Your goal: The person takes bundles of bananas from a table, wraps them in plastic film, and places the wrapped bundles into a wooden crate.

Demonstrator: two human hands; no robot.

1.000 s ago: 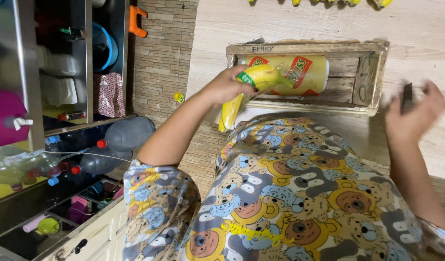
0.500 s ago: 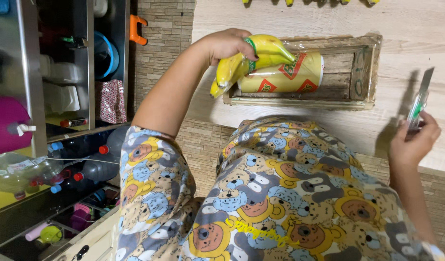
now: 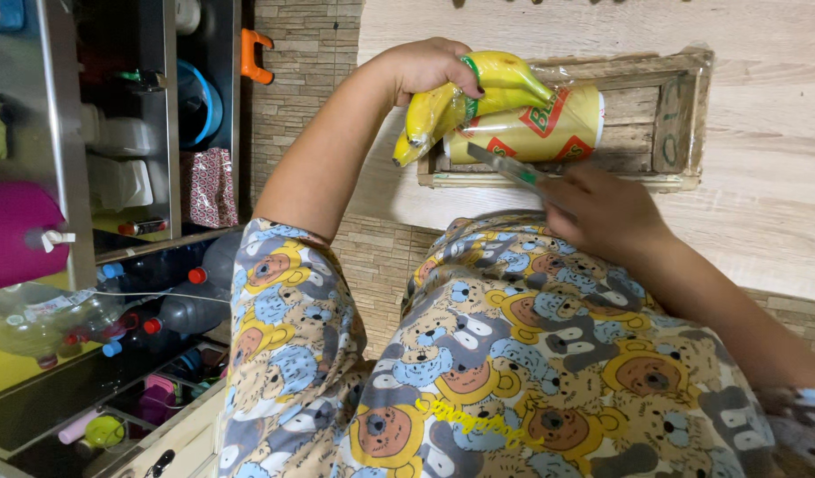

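Below the clenched left hand (image 3: pixel 425 66), the curved yellow banana bunch (image 3: pixel 460 102) slants down-left; the right hand (image 3: pixel 606 212) grasps a thin green knife (image 3: pixel 506 165).

Smooth, waxy yellow bananas (image 3: pixel 465 102) are seen at the top middle, beside a shiny plastic packet (image 3: pixel 536 124). A rough wooden tray (image 3: pixel 677 115) is seen there. Soft printed cloth (image 3: pixel 478 354) is seen below.

A pale wooden counter (image 3: pixel 761 186) carried a weathered wooden tray (image 3: pixel 682 115) at twelve o'clock; a yellow packet (image 3: pixel 549 133) lay inside it.
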